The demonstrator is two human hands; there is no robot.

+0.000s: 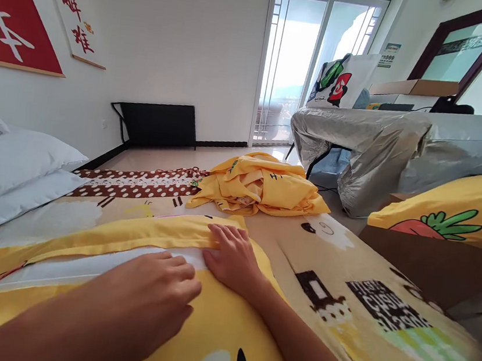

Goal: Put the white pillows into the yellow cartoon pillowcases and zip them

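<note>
A yellow pillowcase (223,325) lies in front of me with a white pillow (103,263) showing through its long opening. Over the near edge of that opening is my left hand (148,295), its fingers curled down and closed; the fingertips are hidden, so I cannot tell what they hold. My right hand (233,259) rests on the far yellow flap (142,233) at the right end of the opening. Its fingers lie over the cloth, with the thumb apart from them. A red-brown edge shows at the left end of the opening.
A patterned blanket (289,251) covers the bed. Crumpled yellow cloth (266,186) lies ahead, and white pillows (18,170) are stacked at left. At right, a yellow carrot-print pillow (452,209) lies on a cardboard box (428,262), near a silver-covered table (374,132).
</note>
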